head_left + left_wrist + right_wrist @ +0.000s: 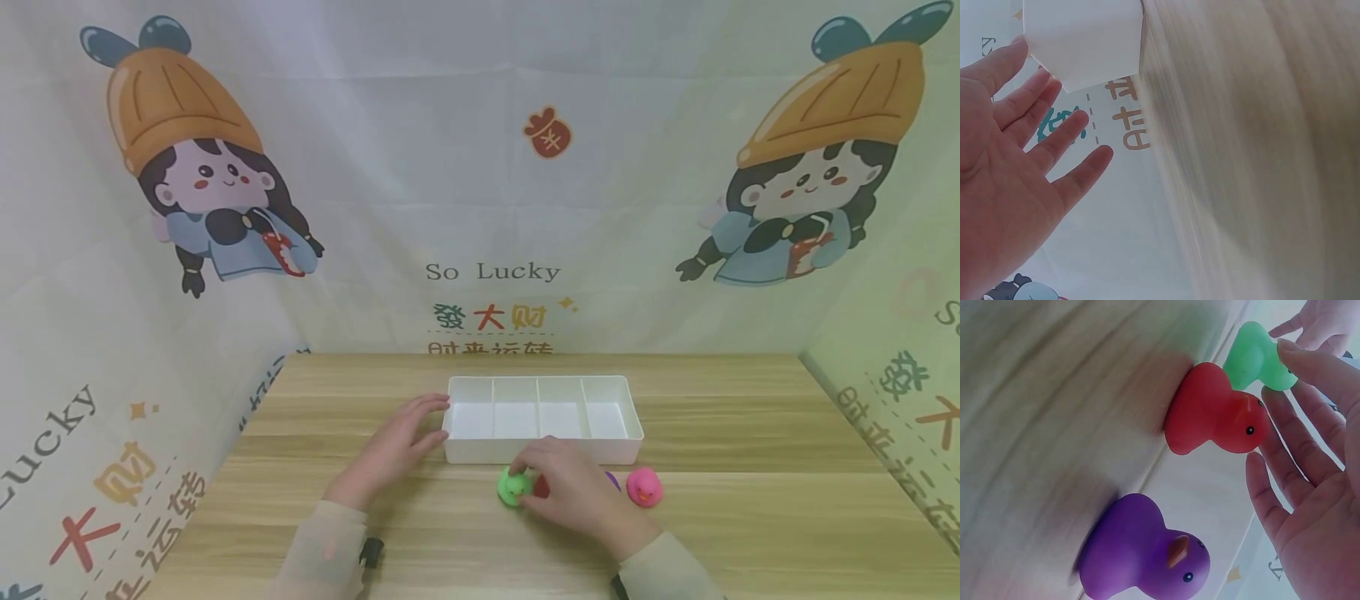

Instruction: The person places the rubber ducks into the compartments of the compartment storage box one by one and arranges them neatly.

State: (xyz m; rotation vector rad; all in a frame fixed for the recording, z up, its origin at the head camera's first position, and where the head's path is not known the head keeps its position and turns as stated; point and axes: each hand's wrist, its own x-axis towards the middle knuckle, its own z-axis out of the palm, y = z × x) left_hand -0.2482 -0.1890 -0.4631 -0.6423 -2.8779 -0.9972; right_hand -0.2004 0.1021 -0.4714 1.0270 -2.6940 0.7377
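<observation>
Head view, folks: I see the right grip [573,487] pinching a green duck [510,490], red duck [541,487] just beside it; left grip [393,454]'s relaxed, touching the white tray [480,452].

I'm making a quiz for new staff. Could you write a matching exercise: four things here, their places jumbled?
1 Green duck
2 Purple duck
3 Pink duck
4 Left hand

A At the left end of the white tray
B Between red duck and pink duck
C By the thumb of the right hand
D Right end of the duck row

Pairs: 1-C; 2-B; 3-D; 4-A
</observation>
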